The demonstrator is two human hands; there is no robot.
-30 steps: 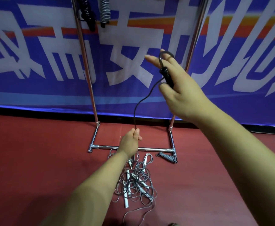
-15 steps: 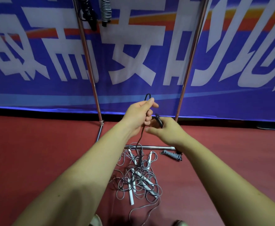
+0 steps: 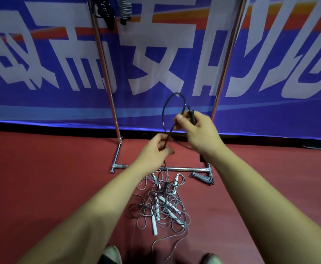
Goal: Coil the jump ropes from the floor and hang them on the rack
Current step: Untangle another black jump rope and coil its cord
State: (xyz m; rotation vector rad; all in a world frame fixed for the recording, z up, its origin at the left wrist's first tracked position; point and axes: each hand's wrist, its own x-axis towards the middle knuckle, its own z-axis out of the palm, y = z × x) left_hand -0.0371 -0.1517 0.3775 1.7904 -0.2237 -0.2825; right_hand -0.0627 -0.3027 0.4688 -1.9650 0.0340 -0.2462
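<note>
A black jump rope (image 3: 164, 109) arcs in a loop above my hands. My right hand (image 3: 199, 134) grips its black handle together with the loop's end. Lower down, my left hand (image 3: 154, 151) pinches the same rope, which runs on down into a tangled pile of grey ropes with white handles (image 3: 163, 204) on the red floor. The chrome rack (image 3: 106, 73) stands just behind the pile. One black coil (image 3: 104, 10) and one grey coil (image 3: 125, 8) hang at its top left.
A small coiled grey rope (image 3: 201, 177) lies by the rack's right foot. A blue banner (image 3: 41, 73) covers the wall behind. The toes of my shoes (image 3: 111, 254) show at the bottom edge. Red floor (image 3: 41, 178) spreads left and right.
My hands were together low by the rack; now my right hand has risen with the handle and a bigger loop, while my left has dropped along the rope.
</note>
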